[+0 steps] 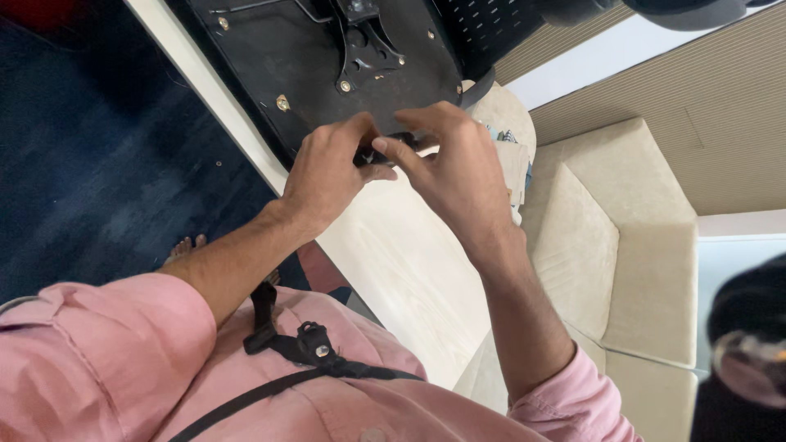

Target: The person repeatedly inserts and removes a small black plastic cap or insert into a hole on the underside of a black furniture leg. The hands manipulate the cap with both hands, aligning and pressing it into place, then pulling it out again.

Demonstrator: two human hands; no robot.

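Pale worktop [393, 245] edge: left hand [327, 172] & right hand [450, 176] fingers pinched shut on small black part [401, 141] by chair base [327, 57], mid-fitting; needs alignment.

Looking down, my left hand [327, 168] and right hand [454, 168] meet over the desk [409, 262], fingertips pinching a small black part [399, 141] between them. Just beyond it an upturned black chair base [311, 57] with brass bolts lies at the desk's far edge. A cream sofa [610, 254] sits beside the desk's right edge
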